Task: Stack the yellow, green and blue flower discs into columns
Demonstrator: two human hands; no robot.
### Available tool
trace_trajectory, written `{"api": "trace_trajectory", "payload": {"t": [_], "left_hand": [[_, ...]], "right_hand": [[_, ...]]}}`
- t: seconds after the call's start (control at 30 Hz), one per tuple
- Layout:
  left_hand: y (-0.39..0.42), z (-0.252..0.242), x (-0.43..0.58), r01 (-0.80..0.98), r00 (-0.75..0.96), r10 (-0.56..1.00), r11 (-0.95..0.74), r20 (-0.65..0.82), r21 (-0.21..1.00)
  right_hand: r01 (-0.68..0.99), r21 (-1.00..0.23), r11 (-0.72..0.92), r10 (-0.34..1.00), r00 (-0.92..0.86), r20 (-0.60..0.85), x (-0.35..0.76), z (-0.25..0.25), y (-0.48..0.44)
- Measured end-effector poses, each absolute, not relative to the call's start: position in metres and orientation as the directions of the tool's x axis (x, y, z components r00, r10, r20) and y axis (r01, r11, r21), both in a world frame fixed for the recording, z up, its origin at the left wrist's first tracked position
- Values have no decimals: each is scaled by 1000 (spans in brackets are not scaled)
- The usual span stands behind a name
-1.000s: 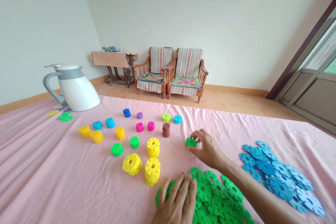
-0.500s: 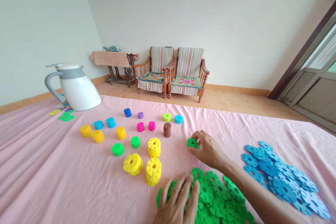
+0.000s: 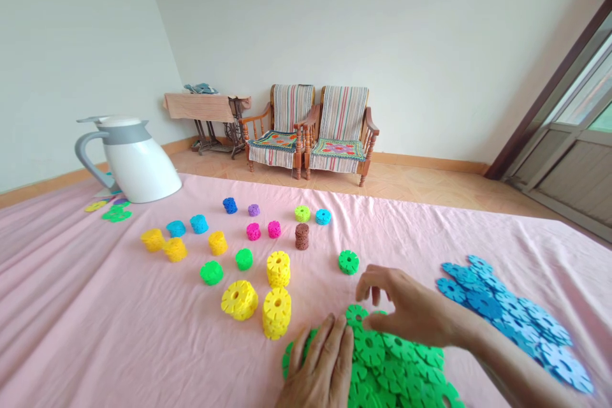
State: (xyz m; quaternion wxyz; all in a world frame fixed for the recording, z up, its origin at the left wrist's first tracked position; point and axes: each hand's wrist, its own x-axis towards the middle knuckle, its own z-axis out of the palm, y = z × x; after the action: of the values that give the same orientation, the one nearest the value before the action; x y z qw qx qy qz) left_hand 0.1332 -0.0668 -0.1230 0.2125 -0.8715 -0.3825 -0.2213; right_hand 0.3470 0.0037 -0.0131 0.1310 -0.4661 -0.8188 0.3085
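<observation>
Flat on the left side of a heap of green notched plastic discs (image 3: 396, 363) lies my left hand (image 3: 321, 363), fingers stretched out. Over the heap's far edge hovers my right hand (image 3: 401, 306), thumb and fingers apart with nothing between them. Just beyond it a small stack of green discs (image 3: 349, 262) stands alone on the pink cloth (image 3: 143, 331). Left of my hands are stacks of yellow discs (image 3: 276, 313), two smaller green stacks (image 3: 211, 273) and a brown stack (image 3: 301, 236).
Blue discs (image 3: 507, 312) lie in a loose pile at the right. Pink stacks (image 3: 253, 231), blue stacks (image 3: 199, 224) and a lime stack (image 3: 302, 213) stand farther back. A white jug (image 3: 141, 169) is at the far left, near loose discs (image 3: 116, 213). Two chairs (image 3: 337, 146) stand beyond the cloth.
My right hand has let go of the small green stack and drawn back toward the green heap, its fingers parting. My left hand stays on the heap. The view has shifted slightly.
</observation>
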Motion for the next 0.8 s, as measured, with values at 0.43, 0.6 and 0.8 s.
{"api": "trace_trajectory", "payload": {"t": [0.43, 0.6, 0.8], "left_hand": [[-64, -120, 129, 715, 652, 532, -667, 540, -207], [-63, -119, 128, 718, 642, 526, -669, 558, -195], [-64, -117, 127, 701, 687, 520, -658, 507, -275]], "right_hand": [[683, -630, 370, 803, -576, -153, 347, -10, -24], [682, -620, 388, 823, -559, -101, 351, -2, -15], [697, -619, 361, 769, -598, -225, 353, 1, -20]]}}
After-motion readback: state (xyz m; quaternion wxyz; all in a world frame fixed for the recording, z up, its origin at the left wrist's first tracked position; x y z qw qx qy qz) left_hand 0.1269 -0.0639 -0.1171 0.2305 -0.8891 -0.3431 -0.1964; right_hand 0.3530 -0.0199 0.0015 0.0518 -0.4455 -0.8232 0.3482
